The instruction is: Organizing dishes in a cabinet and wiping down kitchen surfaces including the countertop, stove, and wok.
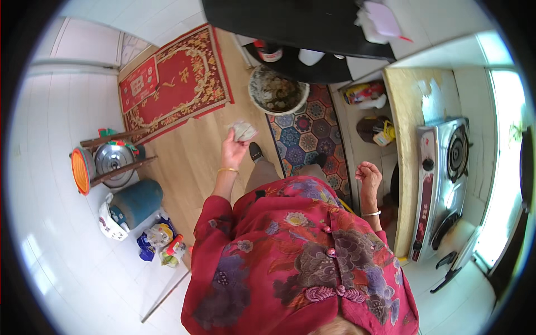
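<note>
My left hand is raised in front of me over the wooden floor, its fingers closed on a crumpled pale cloth or wad; which of the two I cannot tell. My right hand hangs near the counter on the right, fingers curled in, with nothing visible in it. Between and beyond the hands stands a round waste basket with a pale rim and refuse inside, on the edge of a hexagon-patterned mat.
A gas stove stands on the counter at right. Ahead is a black table. A red patterned rug lies at upper left. A blue gas cylinder, bags and a rack with a metal lid line the left wall.
</note>
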Demonstrator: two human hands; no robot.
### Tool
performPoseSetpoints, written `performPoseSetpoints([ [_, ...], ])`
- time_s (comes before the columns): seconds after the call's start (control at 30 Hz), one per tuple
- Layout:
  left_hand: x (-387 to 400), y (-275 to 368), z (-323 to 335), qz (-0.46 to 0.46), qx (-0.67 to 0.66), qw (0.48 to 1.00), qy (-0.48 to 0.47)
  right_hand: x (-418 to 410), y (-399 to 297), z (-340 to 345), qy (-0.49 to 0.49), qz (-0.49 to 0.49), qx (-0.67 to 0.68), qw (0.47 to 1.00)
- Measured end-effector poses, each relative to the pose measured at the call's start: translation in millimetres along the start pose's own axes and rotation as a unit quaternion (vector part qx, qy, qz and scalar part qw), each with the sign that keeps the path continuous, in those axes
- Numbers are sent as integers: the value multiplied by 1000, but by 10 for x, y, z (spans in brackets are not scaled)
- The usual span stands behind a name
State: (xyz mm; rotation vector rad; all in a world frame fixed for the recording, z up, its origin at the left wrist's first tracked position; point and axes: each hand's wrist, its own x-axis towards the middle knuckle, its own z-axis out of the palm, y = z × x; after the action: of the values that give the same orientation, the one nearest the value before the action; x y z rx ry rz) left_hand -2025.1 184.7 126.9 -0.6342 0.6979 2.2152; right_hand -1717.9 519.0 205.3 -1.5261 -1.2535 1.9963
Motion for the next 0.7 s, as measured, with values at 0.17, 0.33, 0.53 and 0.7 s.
performPoseSetpoints([
  [0.17, -532, 963, -746, 98, -45, 993, 40, 73, -163, 1413, -58, -22, -57, 996],
  [0.33, -818, 1640, -1224, 176, -87, 977, 77, 76, -276, 2524, -146, -73, -73, 984],
  [0.53, -892, 1932, -1797, 244, -66, 967, 45, 98, -355, 3208, -170, -63, -91, 979],
  [0.7, -539, 2239, -1730, 193, -86, 972, 102, 168, -854, 3640, -153, -119, -75, 978],
])
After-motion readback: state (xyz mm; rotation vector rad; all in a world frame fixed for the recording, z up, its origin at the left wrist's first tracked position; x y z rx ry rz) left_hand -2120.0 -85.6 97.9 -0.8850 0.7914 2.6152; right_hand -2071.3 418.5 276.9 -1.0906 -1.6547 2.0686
